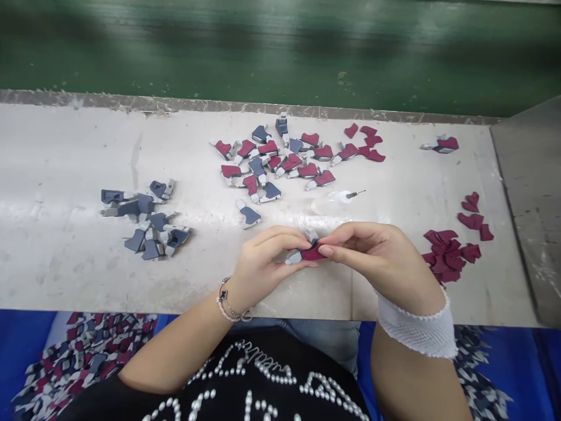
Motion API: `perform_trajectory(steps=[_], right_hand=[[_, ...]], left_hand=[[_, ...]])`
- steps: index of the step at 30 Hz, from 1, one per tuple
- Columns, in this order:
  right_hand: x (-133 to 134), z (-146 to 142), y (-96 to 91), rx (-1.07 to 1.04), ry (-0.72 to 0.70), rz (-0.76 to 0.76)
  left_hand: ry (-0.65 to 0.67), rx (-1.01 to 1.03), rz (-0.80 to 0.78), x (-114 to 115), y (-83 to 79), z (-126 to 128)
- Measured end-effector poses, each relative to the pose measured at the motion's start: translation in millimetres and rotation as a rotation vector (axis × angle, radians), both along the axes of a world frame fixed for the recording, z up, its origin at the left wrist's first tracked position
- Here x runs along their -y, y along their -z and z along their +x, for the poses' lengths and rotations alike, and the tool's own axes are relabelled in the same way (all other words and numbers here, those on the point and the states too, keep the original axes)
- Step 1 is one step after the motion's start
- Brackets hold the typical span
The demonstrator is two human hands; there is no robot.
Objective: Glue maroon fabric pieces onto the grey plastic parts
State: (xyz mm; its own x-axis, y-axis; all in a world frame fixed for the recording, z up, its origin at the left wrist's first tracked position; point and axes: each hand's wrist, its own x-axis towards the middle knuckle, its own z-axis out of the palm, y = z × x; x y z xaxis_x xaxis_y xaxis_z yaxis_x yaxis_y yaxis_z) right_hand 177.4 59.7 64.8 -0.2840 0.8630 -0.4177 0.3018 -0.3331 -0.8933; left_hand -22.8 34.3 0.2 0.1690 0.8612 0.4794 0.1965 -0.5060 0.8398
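Between my two hands is a small plastic part [312, 252] with light grey ends, a dark blue section and a dark red face. My left hand [276, 252] grips its grey end between thumb and fingers. With thumb and index finger, my right hand [363, 245] pinches the red piece at the other end; the fingertips hide where the pieces meet. Just beyond my hands lies a clear bottle [331, 202] with a thin dark tip. A single blue and grey part [249, 215] rests beyond my left hand.
Several red-faced and blue parts [267, 166] spread across the table's far middle. Blue and grey parts [151, 237] cluster at left, loose red pieces [445, 257] at right. Blue bins with mixed parts [94, 351] and blue-grey parts [475, 374] stand below the near edge. A metal wall [530, 193] bounds the right.
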Motion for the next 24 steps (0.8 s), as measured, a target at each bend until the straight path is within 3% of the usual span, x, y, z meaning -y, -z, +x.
perform_trajectory(steps=[15,20,24], right_hand=[[6.3,0.1,-4.5,0.066,-0.004,0.047],[11.0,-7.1,-0.2,0.048,-0.148,0.013],[12.0,-12.8,-0.8,0.127,-0.188,0.071]], left_hand=[[0.068,0.035,-0.025,-3.0,-8.5,-0.7],[0.078,0.056,-0.015,-3.4,-9.5,-0.6],[0.065,0.052,-0.031,-3.2,-8.0,-1.1]])
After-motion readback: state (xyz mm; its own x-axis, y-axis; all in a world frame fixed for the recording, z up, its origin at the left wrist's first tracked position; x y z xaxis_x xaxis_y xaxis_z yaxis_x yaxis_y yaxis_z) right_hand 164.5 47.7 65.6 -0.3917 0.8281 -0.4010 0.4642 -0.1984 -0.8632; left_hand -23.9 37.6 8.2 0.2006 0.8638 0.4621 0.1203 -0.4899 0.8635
